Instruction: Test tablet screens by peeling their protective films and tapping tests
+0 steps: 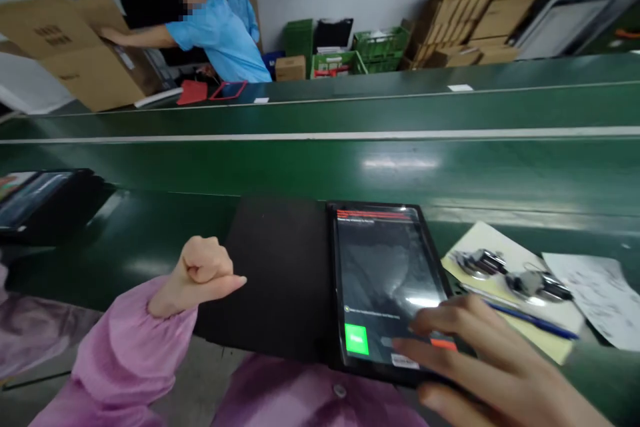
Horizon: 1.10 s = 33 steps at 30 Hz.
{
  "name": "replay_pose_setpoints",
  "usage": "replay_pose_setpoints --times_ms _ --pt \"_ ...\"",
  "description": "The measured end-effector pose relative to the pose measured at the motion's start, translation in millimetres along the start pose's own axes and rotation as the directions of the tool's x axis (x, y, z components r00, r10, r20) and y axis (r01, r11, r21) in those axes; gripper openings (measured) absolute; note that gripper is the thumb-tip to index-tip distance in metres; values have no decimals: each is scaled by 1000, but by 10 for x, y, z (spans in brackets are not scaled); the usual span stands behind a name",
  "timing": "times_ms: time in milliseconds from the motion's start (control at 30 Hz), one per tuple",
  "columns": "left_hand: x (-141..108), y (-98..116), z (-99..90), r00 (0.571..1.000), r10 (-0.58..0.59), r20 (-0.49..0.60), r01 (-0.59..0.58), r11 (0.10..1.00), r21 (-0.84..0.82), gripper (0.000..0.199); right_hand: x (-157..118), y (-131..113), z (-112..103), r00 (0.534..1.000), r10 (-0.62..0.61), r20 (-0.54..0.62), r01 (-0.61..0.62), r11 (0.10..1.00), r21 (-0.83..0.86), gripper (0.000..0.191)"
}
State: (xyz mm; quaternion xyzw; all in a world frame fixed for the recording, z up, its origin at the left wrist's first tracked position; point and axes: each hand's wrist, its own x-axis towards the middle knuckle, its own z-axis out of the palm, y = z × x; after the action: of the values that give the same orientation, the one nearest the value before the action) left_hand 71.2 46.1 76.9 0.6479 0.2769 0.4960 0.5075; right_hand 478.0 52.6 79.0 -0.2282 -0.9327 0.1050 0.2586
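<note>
Head view: the right hand (493, 350), fingers spread, hides the lower right corner of one black rectangular tablet with a lit screen (385, 267), low centre; contact cannot be told. The left hand (203, 270) curls into a fist, thumb out, over a flat black cover (280, 273). Lower right, two shiny silver-and-black pieces (481, 263) and one blue pen (535, 320) lie on yellow paper (555, 345). Glossy green worktops (250, 167) cross the frame; upper left, two blue-clad people (227, 40) stand by an open brown cardboard box (95, 80).

Passage ahead, clutter right.
Green bench (250, 167) beyond tablet (385, 267) passable; right hand (493, 360), blue pen (537, 321), yellow paper (545, 341) obstruct right.
</note>
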Motion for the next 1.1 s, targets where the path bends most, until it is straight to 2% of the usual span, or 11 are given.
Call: replay_pose_setpoints --times_ms 100,167,233,367,467,567,667,733,800,933,1100 --pt "-154 28 40 996 27 -84 -23 999 45 65 150 -260 236 999 -15 47 17 999 -43 35" --pt "-257 32 37 997 49 -60 -30 960 278 52 222 -305 335 998 16 67 -10 996 -91 46" --pt "-327 -19 15 999 32 28 -42 837 545 35 300 -218 342 993 48 111 -38 996 -86 50" --pt "-344 -331 24 985 -29 167 -134 472 871 119 603 292 283 990 119 80 -104 979 -173 45" --pt "-327 -609 89 960 -101 262 -248 130 960 129 876 724 396 972 229 45 -201 922 -331 54" --pt "-350 -747 131 950 -135 281 -278 41 960 128 1021 947 531 954 295 56 -254 894 -370 56" --pt "-412 -742 112 957 -66 282 -276 85 957 140 1012 971 522 965 250 75 -224 942 -250 46" --pt "-457 -701 77 971 85 222 -236 222 946 151 971 959 467 975 215 62 -202 964 -170 46" --pt "-484 -654 45 966 251 64 -169 427 888 150 940 965 431 975 221 8 -217 962 -164 47" --pt "-450 -573 39 936 232 -264 -11 770 638 100 938 1001 462 975 221 -38 -224 953 -204 47" --pt "-391 -539 40 847 296 -442 -20 848 530 53 956 1000 515 979 203 -17 -201 946 -253 57"
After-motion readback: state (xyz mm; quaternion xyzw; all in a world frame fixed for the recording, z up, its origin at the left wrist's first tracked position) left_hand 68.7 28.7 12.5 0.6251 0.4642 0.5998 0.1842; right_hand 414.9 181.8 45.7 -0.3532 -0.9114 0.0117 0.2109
